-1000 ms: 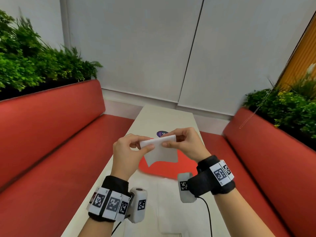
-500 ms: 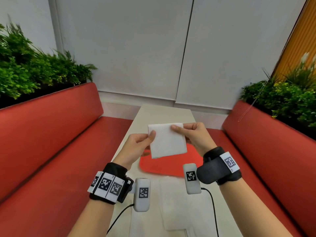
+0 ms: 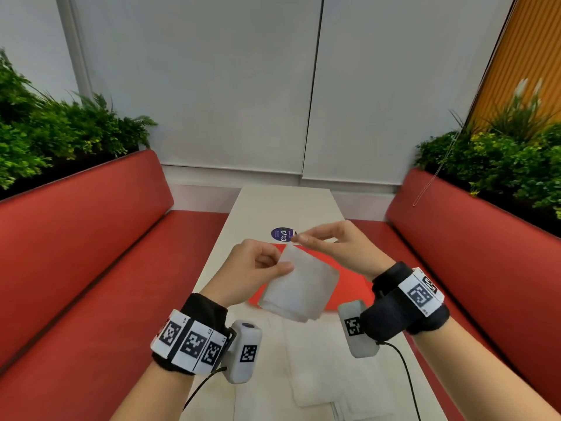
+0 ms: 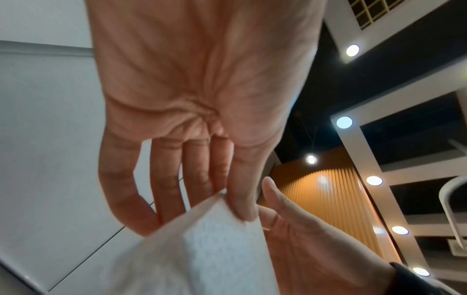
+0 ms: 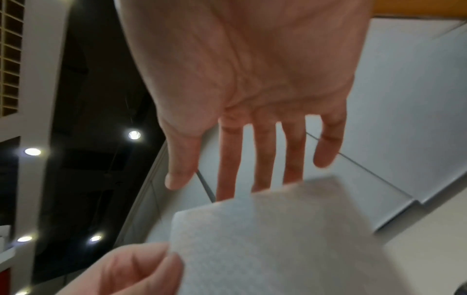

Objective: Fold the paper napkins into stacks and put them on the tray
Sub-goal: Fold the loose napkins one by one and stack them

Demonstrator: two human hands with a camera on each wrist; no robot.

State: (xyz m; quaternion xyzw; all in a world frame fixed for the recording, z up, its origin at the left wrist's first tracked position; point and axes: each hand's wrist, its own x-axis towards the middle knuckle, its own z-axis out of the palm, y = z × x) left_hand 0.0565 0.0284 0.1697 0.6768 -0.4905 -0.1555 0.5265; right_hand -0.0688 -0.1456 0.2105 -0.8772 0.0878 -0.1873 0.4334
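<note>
A white folded napkin (image 3: pixel 299 288) hangs in the air over the red tray (image 3: pixel 349 276). My left hand (image 3: pixel 282 265) pinches its left edge between thumb and fingers; the left wrist view shows that pinch on the napkin (image 4: pixel 215 249) too. My right hand (image 3: pixel 299 238) hovers just above the napkin's top corner. In the right wrist view its fingers (image 5: pixel 262 159) are straight, the thumb stands apart, and the napkin (image 5: pixel 278 229) lies in front of the fingertips without being gripped. More white napkins (image 3: pixel 306 360) lie flat on the table near me.
The narrow pale table (image 3: pixel 285 205) runs away from me between two red benches (image 3: pixel 91 253). A round purple sticker (image 3: pixel 282 234) sits on the table beyond the tray. Green plants (image 3: pixel 60 135) stand behind both bench backs.
The napkin was held upright by both hands; now it has dropped and tilted towards me. The right hand has let go of its corner, while the left hand keeps its pinch.
</note>
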